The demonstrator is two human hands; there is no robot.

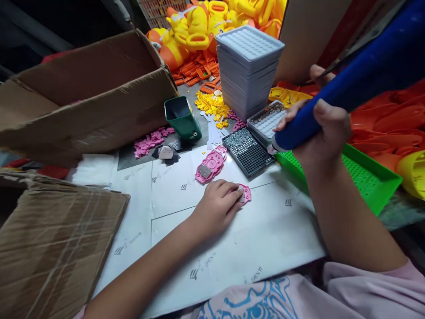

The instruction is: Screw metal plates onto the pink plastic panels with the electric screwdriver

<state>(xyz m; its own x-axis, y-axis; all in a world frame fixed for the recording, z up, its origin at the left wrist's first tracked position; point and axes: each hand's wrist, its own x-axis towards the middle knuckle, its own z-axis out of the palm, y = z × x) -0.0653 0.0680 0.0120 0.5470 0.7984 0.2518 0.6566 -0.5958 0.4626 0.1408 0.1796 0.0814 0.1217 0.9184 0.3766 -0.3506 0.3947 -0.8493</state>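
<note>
On the white sheet, my left hand (217,204) lies over a small pink plastic casing (246,195), its bent fingertips pressed on it; the hand hides much of the casing. Just beyond lies another pink casing (212,164) with a grey plate in it. My right hand (327,119) is raised and wrapped round a thick blue electric screwdriver (308,117). The screwdriver's tip points down at the right edge of a black perforated tray (247,153), which holds small metal screws. Whether the tip touches the tray I cannot tell.
A stack of white trays (249,71) stands behind, with a green cup (182,117) to its left. A green perforated basket (365,177) is at right. Open cardboard boxes (86,110) border the left. Pink pieces (151,141) and yellow pieces (212,104) lie in piles.
</note>
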